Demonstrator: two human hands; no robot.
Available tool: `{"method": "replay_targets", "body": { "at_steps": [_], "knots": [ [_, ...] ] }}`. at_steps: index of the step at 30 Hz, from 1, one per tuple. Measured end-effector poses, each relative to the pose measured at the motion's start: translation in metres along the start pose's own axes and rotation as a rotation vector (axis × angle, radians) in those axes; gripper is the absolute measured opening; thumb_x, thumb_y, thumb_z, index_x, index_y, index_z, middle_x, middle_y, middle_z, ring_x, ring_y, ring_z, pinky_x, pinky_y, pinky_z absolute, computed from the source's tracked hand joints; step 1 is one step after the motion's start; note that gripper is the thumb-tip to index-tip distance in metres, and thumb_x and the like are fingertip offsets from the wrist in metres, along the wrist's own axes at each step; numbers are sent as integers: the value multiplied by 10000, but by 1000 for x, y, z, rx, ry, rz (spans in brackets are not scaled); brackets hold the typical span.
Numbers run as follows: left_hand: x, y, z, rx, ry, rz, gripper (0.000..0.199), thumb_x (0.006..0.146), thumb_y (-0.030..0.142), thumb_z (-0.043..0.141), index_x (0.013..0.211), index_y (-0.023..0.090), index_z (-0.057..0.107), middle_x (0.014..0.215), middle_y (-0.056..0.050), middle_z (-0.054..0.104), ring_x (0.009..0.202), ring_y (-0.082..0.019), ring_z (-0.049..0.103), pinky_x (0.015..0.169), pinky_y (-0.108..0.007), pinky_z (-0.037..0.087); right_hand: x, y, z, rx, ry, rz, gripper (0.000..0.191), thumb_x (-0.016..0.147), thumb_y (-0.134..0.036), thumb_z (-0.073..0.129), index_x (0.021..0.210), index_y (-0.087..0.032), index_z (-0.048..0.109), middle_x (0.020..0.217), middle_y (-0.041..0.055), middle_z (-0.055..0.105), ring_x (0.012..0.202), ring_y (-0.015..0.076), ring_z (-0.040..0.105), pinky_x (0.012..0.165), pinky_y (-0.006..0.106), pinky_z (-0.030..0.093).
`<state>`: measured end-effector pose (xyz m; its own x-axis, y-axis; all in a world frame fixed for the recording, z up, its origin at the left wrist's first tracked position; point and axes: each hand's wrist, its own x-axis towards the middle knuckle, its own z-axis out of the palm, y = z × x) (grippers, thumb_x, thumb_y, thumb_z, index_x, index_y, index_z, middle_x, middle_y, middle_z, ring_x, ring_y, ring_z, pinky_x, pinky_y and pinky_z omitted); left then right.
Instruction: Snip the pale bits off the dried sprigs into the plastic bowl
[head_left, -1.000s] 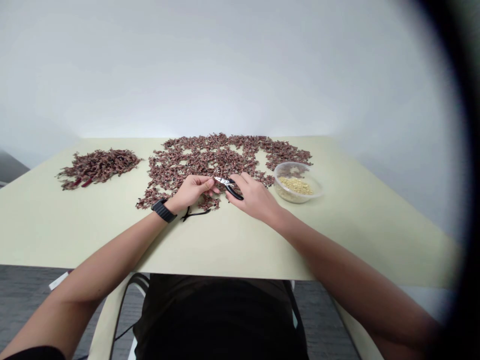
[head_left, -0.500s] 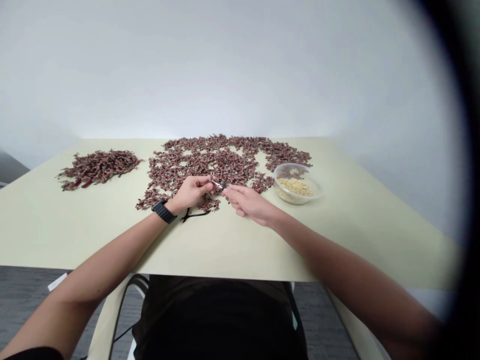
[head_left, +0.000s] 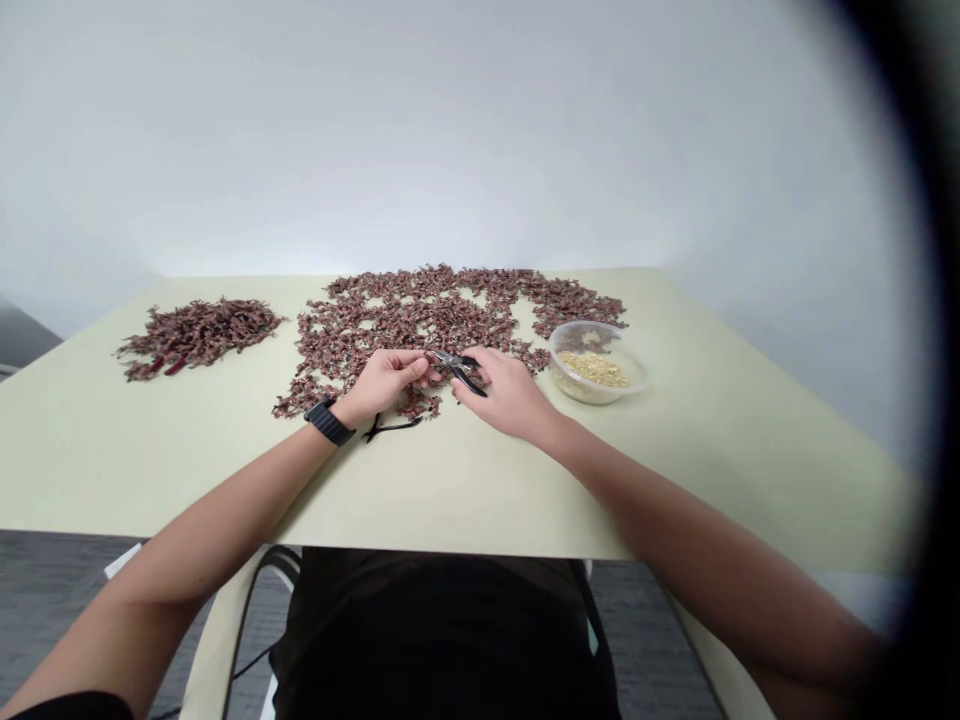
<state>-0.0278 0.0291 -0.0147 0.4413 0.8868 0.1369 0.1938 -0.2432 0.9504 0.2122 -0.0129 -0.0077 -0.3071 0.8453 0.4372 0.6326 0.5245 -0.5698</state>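
My right hand [head_left: 510,393] grips a pair of pliers [head_left: 469,380] with dark handles and metal jaws. The jaws point left and meet the fingertips of my left hand [head_left: 386,384]. Thumb and forefinger of the left hand are pinched together; what sits between them is too small to name. Both hands are over the near edge of a wide spread of small reddish-brown pieces [head_left: 412,325]. Just below the left hand, a second black-handled tool [head_left: 395,427] lies on the table, partly hidden by the wrist.
A clear round plastic tub [head_left: 637,375] holding small gold-coloured pieces [head_left: 595,370] stands right of my right hand. Another heap of reddish-brown pieces [head_left: 202,335] lies at the left of the pale yellow table [head_left: 135,460]. A white wall rises behind it.
My right hand has turned and lifted slightly, so the pliers' handles now show spread in it. The left hand has stayed nearly in place, still pinched.
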Motion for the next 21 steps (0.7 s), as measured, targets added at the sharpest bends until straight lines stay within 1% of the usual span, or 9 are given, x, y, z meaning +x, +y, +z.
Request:
{"method": "replay_targets", "body": {
  "at_steps": [2, 4, 10, 15, 16, 18, 21],
  "knots": [
    [0, -1, 0, -6, -5, -2, 500, 934, 573, 637, 965, 97, 786, 926, -143, 762, 739, -166, 630, 702, -282, 501, -1, 1, -1, -71, -10, -53, 362, 929, -395, 608, 1244, -217, 596, 1113, 107, 653, 953, 251, 610, 843, 360, 455],
    [0, -1, 0, -12, -12, 3, 495, 938, 568, 636, 943, 97, 786, 925, -145, 762, 752, -170, 637, 708, -284, 503, -1, 0, -1, -118, -26, -69, 370, 944, -380, 595, 1280, -225, 576, 1176, 122, 643, 1006, 272, 626, 862, 370, 468],
    [-1, 1, 0, -53, -42, 9, 482, 931, 567, 649, 929, 104, 783, 952, -153, 767, 745, -161, 637, 712, -285, 500, -3, -1, -2, -166, -38, -84, 358, 965, -371, 578, 1298, -239, 562, 1172, 117, 636, 1015, 280, 645, 862, 375, 484],
    [-1, 1, 1, -66, -55, 4, 485, 925, 567, 657, 936, 100, 788, 916, -145, 757, 748, -166, 645, 710, -285, 508, -3, -1, -2, -132, -33, -81, 344, 963, -368, 579, 1281, -235, 583, 1166, 112, 638, 998, 266, 630, 847, 361, 466],
    [0, 1, 0, -65, -55, 7, 483, 924, 565, 658, 945, 101, 789, 912, -140, 755, 749, -165, 646, 710, -283, 508, -2, -2, -1, -106, -25, -79, 338, 960, -369, 582, 1266, -227, 592, 1146, 108, 642, 982, 256, 623, 838, 354, 458],
    [0, -1, -1, -53, -48, 12, 477, 924, 558, 661, 968, 101, 791, 903, -129, 750, 747, -163, 640, 703, -274, 502, -2, -3, 1, -24, -30, -51, 306, 962, -386, 576, 1208, -210, 618, 1030, 79, 650, 894, 221, 601, 783, 327, 436],
    [1, -5, -3, -2, -14, 21, 477, 917, 555, 670, 975, 97, 792, 855, -114, 733, 723, -156, 619, 670, -257, 474, -2, -4, 7, 158, -99, 61, 283, 981, -436, 535, 1100, -207, 651, 798, 4, 589, 711, 161, 517, 663, 286, 378]
  ]
}}
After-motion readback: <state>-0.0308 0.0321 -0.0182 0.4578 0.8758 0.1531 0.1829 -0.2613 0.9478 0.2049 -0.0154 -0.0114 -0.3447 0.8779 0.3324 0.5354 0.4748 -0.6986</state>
